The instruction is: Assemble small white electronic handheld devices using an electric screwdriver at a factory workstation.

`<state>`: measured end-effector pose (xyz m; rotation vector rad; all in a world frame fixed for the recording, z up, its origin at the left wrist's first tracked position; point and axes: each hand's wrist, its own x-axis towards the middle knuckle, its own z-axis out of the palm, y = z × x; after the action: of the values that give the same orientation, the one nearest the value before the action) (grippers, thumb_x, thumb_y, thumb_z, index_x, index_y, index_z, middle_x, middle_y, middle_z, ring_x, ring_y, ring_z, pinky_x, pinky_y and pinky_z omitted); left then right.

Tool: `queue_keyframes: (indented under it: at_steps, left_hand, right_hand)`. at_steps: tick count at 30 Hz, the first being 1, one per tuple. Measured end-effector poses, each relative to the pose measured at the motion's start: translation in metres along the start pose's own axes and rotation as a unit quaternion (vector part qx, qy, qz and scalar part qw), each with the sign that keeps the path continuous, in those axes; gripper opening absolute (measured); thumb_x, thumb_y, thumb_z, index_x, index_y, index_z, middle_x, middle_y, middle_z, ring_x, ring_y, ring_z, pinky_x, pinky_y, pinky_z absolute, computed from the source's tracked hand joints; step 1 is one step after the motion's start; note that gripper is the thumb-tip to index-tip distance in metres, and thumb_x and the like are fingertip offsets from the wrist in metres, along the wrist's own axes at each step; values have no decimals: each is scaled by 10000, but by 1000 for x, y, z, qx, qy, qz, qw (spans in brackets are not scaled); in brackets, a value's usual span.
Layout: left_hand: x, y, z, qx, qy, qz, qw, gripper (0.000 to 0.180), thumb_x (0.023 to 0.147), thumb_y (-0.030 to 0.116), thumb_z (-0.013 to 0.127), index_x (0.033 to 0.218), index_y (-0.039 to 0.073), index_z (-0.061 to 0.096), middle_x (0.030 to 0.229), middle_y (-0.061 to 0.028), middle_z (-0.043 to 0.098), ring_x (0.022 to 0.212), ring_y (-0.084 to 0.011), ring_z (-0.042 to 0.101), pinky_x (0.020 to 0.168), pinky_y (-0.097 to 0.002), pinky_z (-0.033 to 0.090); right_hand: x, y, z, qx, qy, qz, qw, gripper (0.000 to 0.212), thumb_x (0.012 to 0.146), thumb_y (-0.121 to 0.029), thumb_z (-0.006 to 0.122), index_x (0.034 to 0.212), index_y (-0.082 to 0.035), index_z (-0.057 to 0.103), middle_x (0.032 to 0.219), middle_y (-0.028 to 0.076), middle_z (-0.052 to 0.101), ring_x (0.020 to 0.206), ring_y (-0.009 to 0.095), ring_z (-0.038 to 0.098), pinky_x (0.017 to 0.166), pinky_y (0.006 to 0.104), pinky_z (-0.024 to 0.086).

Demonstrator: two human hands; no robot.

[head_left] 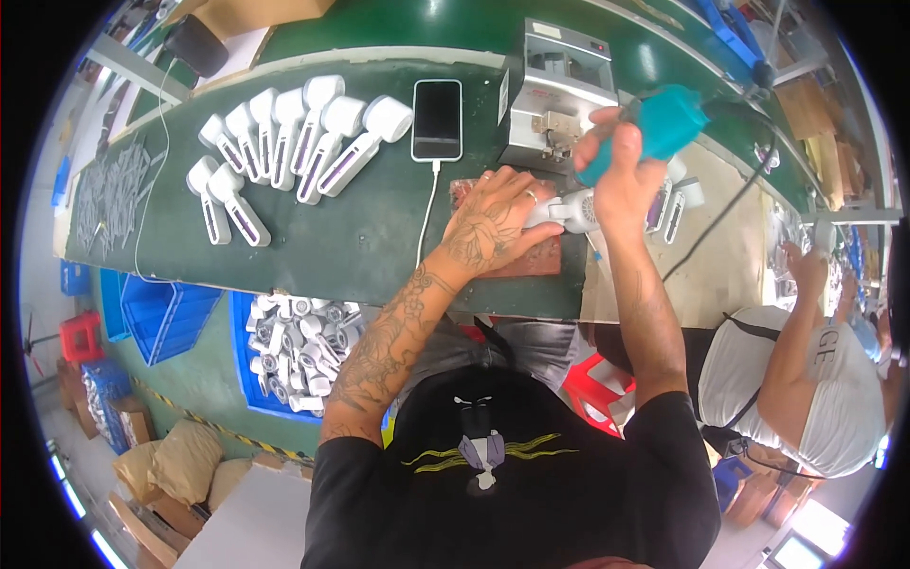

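Observation:
My left hand [488, 223] is closed over a white handheld fan [580, 211], pressing it onto a reddish-brown pad [526, 264] on the bench. The fan's round grilled head shows to the right of my fingers; the rest lies under the hand. Wrapped round a teal electric screwdriver [671, 119], my right hand [621, 175] is raised above and right of the fan, by the front of a silver screw feeder [555, 90]. The screwdriver is a little blurred, and its tip cannot be made out.
Several white fans [303, 133] lie in rows on the green bench [370, 228], left of a charging phone [437, 120]. Grey strips [114, 194] are heaped at far left. Below stands a blue bin [248, 379] of white parts. A black cord [725, 223] hangs at right, near a co-worker [806, 379].

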<state>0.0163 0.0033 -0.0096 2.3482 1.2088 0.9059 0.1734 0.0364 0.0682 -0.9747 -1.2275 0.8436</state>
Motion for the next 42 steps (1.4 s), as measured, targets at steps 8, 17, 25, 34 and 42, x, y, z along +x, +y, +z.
queue_keyframes:
  at_steps: [8,17,25,34,42]
  left_hand:
    - [2,0,-6,-21,-7,18,1000,481,897,477,666,1162,77,650,1077,-99,625,1038,-306,564,952,-457,440]
    - [2,4,-5,20,-28,2,999,488,903,478,655,1121,42,640,1060,-108,595,1044,-305,550,940,-450,443]
    - [2,3,-6,19,-10,13,1000,485,909,483,643,1134,53,630,1075,-113,600,1046,-317,555,951,-466,444]
    - [-5,-5,0,3,30,14,999,307,948,293,616,1198,119,649,1088,-112,610,1036,-347,568,921,-482,453]
    - [-1,-3,1,-12,28,27,999,299,945,280,611,1188,111,658,1082,-120,611,1037,-347,570,935,-481,449]
  right_hand:
    - [-7,9,-5,-5,-17,-18,1000,531,1002,-500,583,1030,29,559,713,80,572,595,178,575,553,311,469]
    - [-17,22,-4,11,-29,-9,999,447,1033,-420,558,958,20,537,707,76,556,625,182,574,567,314,472]
    - [-8,24,-6,-31,-36,-7,999,472,1054,-428,498,929,24,553,671,66,554,605,167,571,554,303,457]
    - [30,13,16,-51,9,-85,995,468,1048,-435,519,1049,28,587,708,61,590,653,163,601,602,297,476]
    - [32,39,14,21,-35,-135,990,357,1052,-356,538,1011,-3,562,713,62,583,645,170,592,594,306,475]
